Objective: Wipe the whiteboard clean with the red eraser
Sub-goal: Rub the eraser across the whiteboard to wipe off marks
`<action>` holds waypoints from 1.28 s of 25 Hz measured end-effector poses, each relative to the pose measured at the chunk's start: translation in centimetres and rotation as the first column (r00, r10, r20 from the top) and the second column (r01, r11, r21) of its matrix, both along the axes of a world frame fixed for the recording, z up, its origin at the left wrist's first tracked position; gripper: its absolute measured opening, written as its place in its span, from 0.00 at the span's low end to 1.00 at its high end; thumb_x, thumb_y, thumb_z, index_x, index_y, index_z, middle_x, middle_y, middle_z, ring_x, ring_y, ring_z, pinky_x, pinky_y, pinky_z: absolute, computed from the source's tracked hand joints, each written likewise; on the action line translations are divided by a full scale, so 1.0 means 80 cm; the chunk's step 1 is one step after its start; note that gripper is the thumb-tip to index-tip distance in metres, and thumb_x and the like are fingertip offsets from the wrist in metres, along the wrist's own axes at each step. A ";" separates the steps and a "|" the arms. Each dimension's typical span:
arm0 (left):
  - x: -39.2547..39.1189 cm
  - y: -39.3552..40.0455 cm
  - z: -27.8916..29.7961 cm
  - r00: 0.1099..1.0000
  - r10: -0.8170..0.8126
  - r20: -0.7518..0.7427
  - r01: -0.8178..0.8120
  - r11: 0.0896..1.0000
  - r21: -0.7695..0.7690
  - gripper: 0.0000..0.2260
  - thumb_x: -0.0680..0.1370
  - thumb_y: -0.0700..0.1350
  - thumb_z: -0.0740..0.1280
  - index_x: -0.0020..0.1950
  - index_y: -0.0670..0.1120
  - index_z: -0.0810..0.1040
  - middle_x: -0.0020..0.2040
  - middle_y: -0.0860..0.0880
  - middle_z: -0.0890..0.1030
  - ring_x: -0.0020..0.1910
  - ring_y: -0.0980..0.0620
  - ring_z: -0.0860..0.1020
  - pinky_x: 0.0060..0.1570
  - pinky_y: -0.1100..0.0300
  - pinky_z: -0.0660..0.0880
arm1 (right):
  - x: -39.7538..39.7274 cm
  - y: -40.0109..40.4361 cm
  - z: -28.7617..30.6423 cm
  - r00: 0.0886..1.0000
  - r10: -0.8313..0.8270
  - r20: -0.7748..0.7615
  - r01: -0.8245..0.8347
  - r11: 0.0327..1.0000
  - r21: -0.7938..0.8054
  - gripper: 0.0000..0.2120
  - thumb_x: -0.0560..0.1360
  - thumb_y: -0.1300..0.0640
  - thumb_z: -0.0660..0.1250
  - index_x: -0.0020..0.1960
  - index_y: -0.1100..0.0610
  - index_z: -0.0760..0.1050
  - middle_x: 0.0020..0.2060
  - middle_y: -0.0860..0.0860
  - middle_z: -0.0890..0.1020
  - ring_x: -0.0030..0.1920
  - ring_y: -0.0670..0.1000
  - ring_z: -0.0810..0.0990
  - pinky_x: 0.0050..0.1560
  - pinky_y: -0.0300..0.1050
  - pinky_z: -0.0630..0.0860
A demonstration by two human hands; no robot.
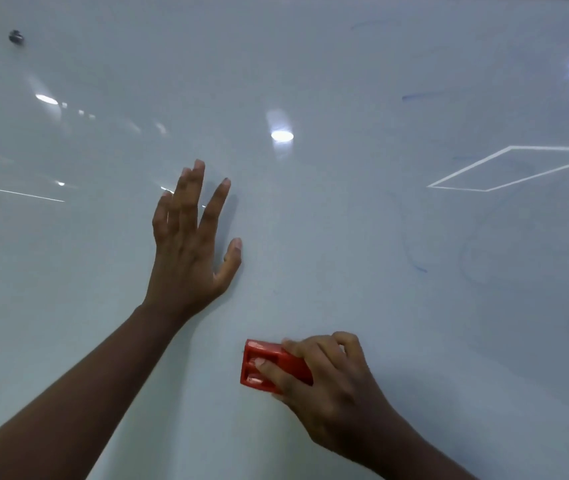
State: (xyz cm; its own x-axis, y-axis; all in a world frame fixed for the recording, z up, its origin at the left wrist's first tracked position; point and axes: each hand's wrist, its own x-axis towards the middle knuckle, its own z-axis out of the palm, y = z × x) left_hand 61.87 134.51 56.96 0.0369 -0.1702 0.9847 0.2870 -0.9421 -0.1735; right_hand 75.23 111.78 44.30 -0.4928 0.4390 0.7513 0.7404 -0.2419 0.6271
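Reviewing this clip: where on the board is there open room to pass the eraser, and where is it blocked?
Open board lies between the left hand and the blue marks to the right, above the red eraser gripped by the right hand. More lies between the left hand and the dark magnet. The left hand's patch is blocked.
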 end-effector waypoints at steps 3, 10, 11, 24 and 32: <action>0.004 0.004 -0.004 0.997 0.072 -0.006 -0.072 0.997 0.013 0.32 0.83 0.54 0.59 0.86 0.45 0.59 0.87 0.43 0.54 0.86 0.43 0.51 0.81 0.34 0.52 | 0.011 -0.012 0.065 0.999 0.034 0.002 -0.034 0.984 0.177 0.17 0.80 0.47 0.71 0.68 0.48 0.82 0.52 0.57 0.84 0.50 0.57 0.79 0.51 0.55 0.73; 0.006 0.006 -0.005 0.997 0.068 -0.029 -0.068 0.998 -0.004 0.31 0.84 0.55 0.57 0.86 0.45 0.58 0.87 0.43 0.54 0.86 0.44 0.52 0.81 0.34 0.51 | 0.054 -0.068 0.180 0.973 -0.022 -0.230 0.156 0.796 0.585 0.23 0.78 0.48 0.73 0.72 0.51 0.79 0.52 0.57 0.79 0.51 0.59 0.77 0.54 0.50 0.61; 0.006 0.005 -0.005 0.997 0.068 -0.027 -0.068 0.998 -0.003 0.31 0.84 0.55 0.57 0.86 0.45 0.58 0.87 0.43 0.54 0.86 0.44 0.52 0.81 0.34 0.51 | 0.050 -0.064 0.176 0.969 0.000 -0.246 0.147 0.801 0.580 0.23 0.77 0.48 0.74 0.71 0.52 0.79 0.51 0.58 0.78 0.51 0.60 0.76 0.53 0.49 0.61; 0.005 0.005 -0.005 0.998 0.056 -0.010 -0.056 0.998 0.003 0.31 0.84 0.54 0.58 0.86 0.45 0.60 0.87 0.44 0.55 0.86 0.44 0.53 0.81 0.34 0.52 | 0.020 -0.025 0.144 0.997 0.001 0.072 -0.014 0.984 0.177 0.19 0.78 0.46 0.72 0.68 0.48 0.82 0.47 0.56 0.82 0.44 0.58 0.79 0.50 0.55 0.70; 0.005 0.003 -0.004 0.999 0.051 0.003 -0.051 0.999 0.006 0.31 0.84 0.54 0.58 0.85 0.45 0.62 0.86 0.43 0.57 0.86 0.44 0.55 0.81 0.35 0.54 | 0.034 -0.040 0.245 0.985 0.036 -0.171 0.059 0.854 0.518 0.21 0.76 0.47 0.73 0.69 0.50 0.82 0.46 0.58 0.76 0.45 0.61 0.75 0.46 0.55 0.72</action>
State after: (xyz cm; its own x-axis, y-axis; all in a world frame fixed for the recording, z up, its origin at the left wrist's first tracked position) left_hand 62.28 134.76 56.67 0.0424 -0.1745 0.9837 0.3353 -0.9251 -0.1785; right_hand 77.96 108.60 63.86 -0.3363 -0.0334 0.9412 0.8178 -0.5059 0.2742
